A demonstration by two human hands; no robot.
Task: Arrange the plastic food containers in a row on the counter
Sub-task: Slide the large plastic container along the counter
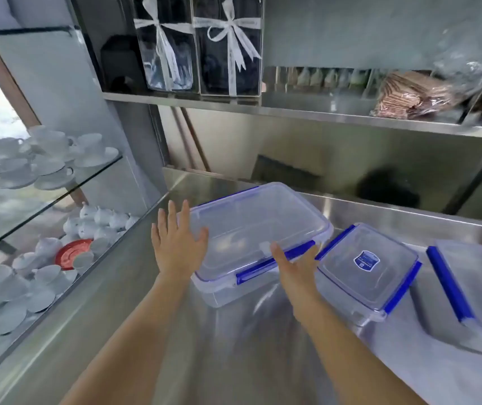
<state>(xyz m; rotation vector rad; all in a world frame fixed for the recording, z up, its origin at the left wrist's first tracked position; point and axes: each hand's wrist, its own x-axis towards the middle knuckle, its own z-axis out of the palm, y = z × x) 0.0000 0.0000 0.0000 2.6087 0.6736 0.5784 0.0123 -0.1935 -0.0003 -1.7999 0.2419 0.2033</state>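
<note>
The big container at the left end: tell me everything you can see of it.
The large container is a clear plastic rectangular box, its lid on, with blue latches along the edges. It looks empty. It stands upright on the steel counter, skewed to the row. The left hand lies open against its left end; the right hand rests at its front latch.
</note>
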